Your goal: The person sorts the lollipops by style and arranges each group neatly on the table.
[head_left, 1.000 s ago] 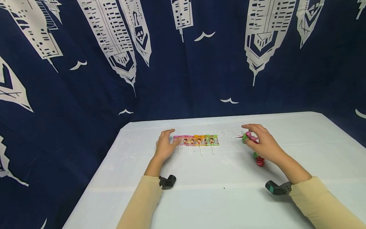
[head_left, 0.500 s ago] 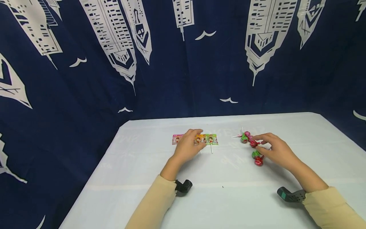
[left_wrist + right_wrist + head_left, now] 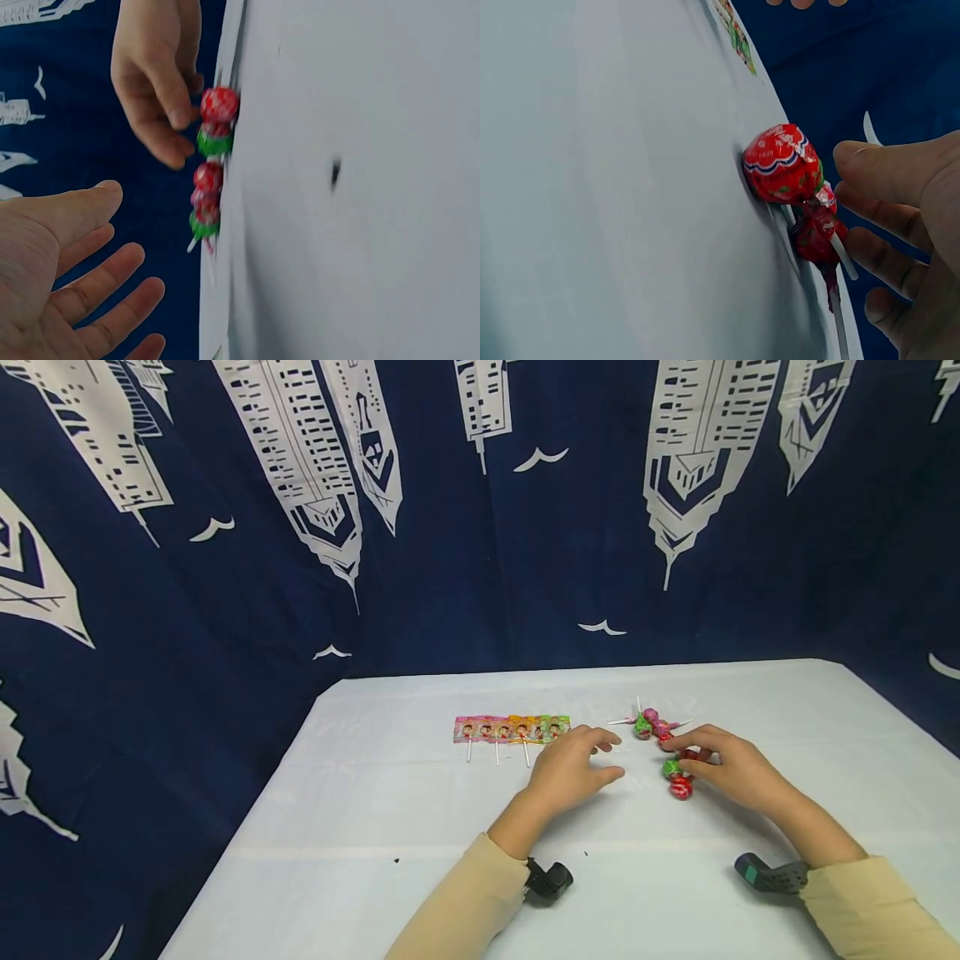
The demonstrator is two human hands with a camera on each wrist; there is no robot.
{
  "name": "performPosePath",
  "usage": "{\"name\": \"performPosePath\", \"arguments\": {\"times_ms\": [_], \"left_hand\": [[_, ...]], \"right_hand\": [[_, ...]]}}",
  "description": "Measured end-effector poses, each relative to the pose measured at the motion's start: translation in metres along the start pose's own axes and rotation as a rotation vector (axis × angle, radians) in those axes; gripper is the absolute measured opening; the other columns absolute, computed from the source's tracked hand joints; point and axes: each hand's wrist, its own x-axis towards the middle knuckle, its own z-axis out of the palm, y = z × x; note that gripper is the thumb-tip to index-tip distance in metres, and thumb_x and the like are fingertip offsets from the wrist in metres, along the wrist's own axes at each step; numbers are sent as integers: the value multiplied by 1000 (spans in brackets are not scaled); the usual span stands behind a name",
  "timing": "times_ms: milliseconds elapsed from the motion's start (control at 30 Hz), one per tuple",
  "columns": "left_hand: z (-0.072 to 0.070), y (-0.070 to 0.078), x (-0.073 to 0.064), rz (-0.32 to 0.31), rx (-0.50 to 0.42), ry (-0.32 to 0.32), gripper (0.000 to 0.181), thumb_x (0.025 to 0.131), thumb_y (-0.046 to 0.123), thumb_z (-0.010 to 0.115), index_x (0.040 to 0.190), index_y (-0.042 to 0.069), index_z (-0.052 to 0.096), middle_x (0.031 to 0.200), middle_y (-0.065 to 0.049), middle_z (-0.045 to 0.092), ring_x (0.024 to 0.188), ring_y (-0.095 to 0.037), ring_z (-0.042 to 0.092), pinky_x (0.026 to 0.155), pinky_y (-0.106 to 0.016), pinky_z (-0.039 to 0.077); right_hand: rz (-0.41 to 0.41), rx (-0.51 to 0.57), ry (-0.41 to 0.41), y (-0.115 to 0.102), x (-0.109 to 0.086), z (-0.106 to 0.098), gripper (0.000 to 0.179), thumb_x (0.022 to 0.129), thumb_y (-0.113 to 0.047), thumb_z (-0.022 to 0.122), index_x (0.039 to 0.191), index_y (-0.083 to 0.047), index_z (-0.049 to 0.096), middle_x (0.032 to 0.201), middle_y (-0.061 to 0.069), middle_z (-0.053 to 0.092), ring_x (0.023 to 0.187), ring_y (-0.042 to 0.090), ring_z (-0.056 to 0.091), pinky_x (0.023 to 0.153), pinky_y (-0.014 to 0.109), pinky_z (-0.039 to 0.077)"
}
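In the head view my right hand point(image 3: 731, 768) is over the round wrapped lollipops at the right, thumb and fingers apart and bent beside them. A red lollipop point(image 3: 681, 788) and a green one point(image 3: 671, 769) lie near the thumb; the right wrist view shows a red lollipop point(image 3: 783, 163) right at the thumb tip. Farther back is a loose group with another green lollipop point(image 3: 642, 727). My left hand point(image 3: 572, 772) hovers left of them, fingers spread and holding nothing. It partly overlaps the right end of a row of flat wrapped lollipops point(image 3: 495, 730), their sticks pointing toward me.
A white-covered table point(image 3: 337, 810) bears everything. Behind it hangs a dark blue curtain point(image 3: 450, 568) with white building prints. A black band camera sits on the left wrist point(image 3: 549, 881) and another on the right wrist point(image 3: 772, 873).
My left hand has moved right, from the left end of the flat lollipop row past its right end. My right hand has drawn back slightly from the far group toward the nearer round lollipops.
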Motion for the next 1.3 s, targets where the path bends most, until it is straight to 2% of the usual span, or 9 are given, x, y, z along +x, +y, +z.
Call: {"name": "performPosePath", "arguments": {"times_ms": [200, 433, 733, 1000, 1300], "left_hand": [[21, 20, 5, -18, 4, -42, 36, 87, 40, 76, 121, 33, 68, 107, 18, 71, 100, 0, 65, 73, -14, 42], [41, 37, 9, -41, 18, -40, 33, 85, 44, 77, 117, 37, 70, 101, 23, 71, 92, 6, 63, 73, -15, 40], [59, 54, 12, -90, 48, -18, 28, 83, 50, 77, 109, 41, 73, 94, 26, 66, 85, 9, 59, 70, -17, 39], [74, 62, 10, -173, 66, 73, 27, 80, 50, 80, 106, 44, 76, 91, 21, 65, 86, 3, 59, 69, -19, 36], [88, 60, 11, -198, 118, 174, 25, 75, 55, 82, 97, 44, 76, 84, 27, 64, 79, 2, 54, 69, -18, 33]], "right_hand": [[-41, 11, 4, 10, -3, 1, 30, 88, -12, 74, 118, -15, 73, 114, 8, 68, 84, 1, 49, 69, 22, 45], [-55, 7, 16, 14, -5, 2, 29, 88, -14, 75, 117, -19, 74, 114, 4, 67, 91, 0, 53, 78, 26, 48], [-184, 55, 80, 20, -6, 10, 23, 87, -11, 76, 110, -15, 76, 109, 2, 64, 95, -7, 53, 75, 19, 45], [-219, 35, 113, 22, -7, 15, 22, 86, -8, 75, 107, -15, 77, 108, 2, 64, 97, -12, 48, 77, 15, 41], [-265, 24, 142, 27, -2, 18, 24, 82, -5, 78, 105, -12, 77, 105, 4, 65, 96, -6, 52, 77, 13, 40]]}}
